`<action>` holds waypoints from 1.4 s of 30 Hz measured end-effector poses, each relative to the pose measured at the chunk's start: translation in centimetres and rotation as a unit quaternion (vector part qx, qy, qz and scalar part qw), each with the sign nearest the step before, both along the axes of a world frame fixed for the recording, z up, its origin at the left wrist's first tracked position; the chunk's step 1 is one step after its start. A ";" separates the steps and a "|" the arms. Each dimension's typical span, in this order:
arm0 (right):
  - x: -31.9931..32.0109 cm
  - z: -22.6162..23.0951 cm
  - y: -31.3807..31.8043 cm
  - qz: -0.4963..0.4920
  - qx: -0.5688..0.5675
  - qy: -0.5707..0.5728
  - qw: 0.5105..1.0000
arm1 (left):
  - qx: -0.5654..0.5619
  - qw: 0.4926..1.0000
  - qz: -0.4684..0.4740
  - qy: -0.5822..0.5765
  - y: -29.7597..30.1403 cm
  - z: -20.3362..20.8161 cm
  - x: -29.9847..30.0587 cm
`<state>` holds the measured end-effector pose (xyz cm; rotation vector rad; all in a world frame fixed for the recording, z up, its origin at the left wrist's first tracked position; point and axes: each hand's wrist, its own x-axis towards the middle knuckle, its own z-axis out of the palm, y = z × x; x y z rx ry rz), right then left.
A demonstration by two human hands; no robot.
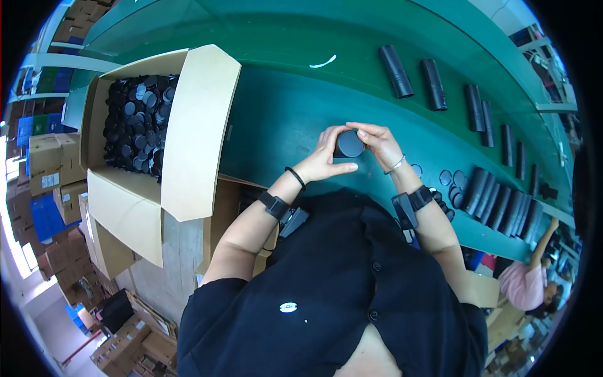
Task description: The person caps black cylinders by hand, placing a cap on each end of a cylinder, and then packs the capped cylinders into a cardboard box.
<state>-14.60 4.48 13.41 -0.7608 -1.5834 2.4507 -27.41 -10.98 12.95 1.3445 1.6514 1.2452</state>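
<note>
Centre of frame: a black cylinder (348, 144) is held above the green bench (282, 119), its round end face turned up toward the camera.
Left hand (325, 157): closed on the cylinder's left side, thumb stretched beneath it.
Right hand (378, 143): wrapped over the right side, equally near.
Forearms: both raised from the lower edge, converging.
Upper left: an open carton (201, 125) of black caps (138, 122).

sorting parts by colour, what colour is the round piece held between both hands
Black, a dark cylinder with a round cap, seen best in the head view.
</note>
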 end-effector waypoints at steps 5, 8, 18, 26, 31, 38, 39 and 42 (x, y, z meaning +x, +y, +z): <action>0.5 -0.7 -0.4 0.006 -0.040 0.007 0.999 | -0.006 1.000 0.001 0.006 0.1 -0.2 -0.8; 1.3 -1.3 -0.9 0.049 0.058 0.017 0.997 | -0.025 0.966 0.129 -0.224 0.4 0.6 -1.0; -3.8 -4.4 1.2 -0.027 0.184 -0.077 0.980 | -0.202 0.781 0.501 0.314 -5.2 -3.4 -14.7; -11.0 -6.6 11.4 -0.047 0.452 -0.202 0.868 | -0.322 0.779 0.407 0.351 -13.1 -13.4 -22.0; -13.7 -8.3 12.6 -0.090 0.427 -0.319 0.841 | -0.305 0.835 0.380 0.256 -6.5 -4.8 -16.6; -13.6 -6.7 9.9 -0.123 0.731 -0.204 0.640 | -0.041 0.960 0.179 -0.212 -3.2 0.1 -9.4; -12.9 -6.1 9.2 -0.042 0.559 -0.119 0.820 | -0.026 0.958 0.147 -0.245 -2.6 0.5 -8.6; -9.5 0.3 4.0 0.139 0.022 -0.043 0.989 | -0.021 0.967 0.080 -0.242 -1.7 0.0 -6.2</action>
